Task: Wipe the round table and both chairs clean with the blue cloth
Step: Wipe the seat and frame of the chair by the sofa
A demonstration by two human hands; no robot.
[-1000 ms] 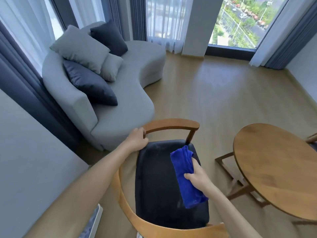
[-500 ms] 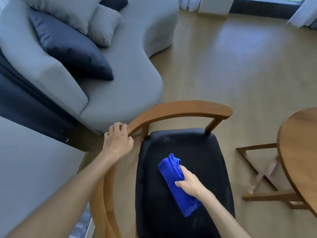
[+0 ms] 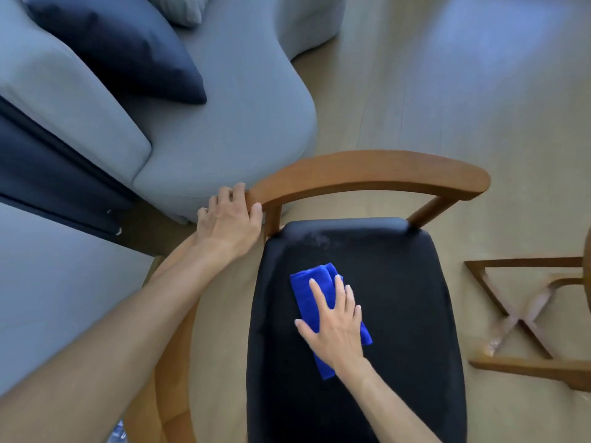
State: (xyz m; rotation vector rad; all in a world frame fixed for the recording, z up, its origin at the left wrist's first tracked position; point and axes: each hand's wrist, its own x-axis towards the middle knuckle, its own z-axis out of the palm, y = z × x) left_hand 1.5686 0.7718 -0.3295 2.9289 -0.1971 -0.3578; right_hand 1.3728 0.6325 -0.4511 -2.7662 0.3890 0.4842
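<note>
One blue cloth (image 3: 308, 294), folded, lies on the black seat (image 3: 399, 298) of one chair (image 3: 361, 174), left of the seat's middle. Right hand (image 3: 335, 324) lies flat on top of it, fingers straight and spread, palm pressing the cloth down; cloth sticks out past the fingertips and below the wrist side. Seat has bare black surface to the right of the cloth and toward the near edge; faint pale smudges near the back edge. Left hand (image 3: 228, 215) grips the left end of the curved wooden backrest rail, fingers curled over it, thumb on the inner side. Only one chair in view. Round table (image 3: 587, 266): just a sliver of its edge at the right border, with its crossed wooden base (image 3: 518, 318) below, apart from the chair. One grey sofa (image 3: 224, 123) just behind the chair's left corner, close to the left hand; two cushions on it, one dark (image 3: 118, 46), one pale (image 3: 179, 8). Open wood floor (image 3: 447, 91) beyond the backrest and to the right.
</note>
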